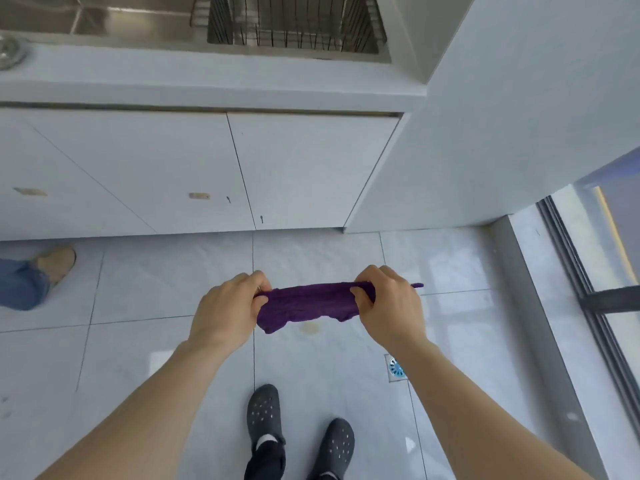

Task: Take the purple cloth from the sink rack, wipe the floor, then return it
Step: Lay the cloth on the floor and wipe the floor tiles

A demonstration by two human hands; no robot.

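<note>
The purple cloth [310, 304] hangs stretched between my two hands, held in the air above the pale tiled floor [156, 289]. My left hand [227, 308] pinches its left end and my right hand [389, 306] grips its right end, where a small corner sticks out. Below the cloth a faint yellowish stain [310, 329] marks the tile. The wire sink rack [294, 26] sits inside the steel sink [104, 19] at the top of the view, with nothing purple in it.
White cabinet doors [304, 168] stand under the counter ahead. My dark clogs [265, 415] are on the floor below my arms. Another person's foot [55, 263] is at the left. A floor drain [396, 368] lies right; a dark-framed window [595, 299] runs along the right.
</note>
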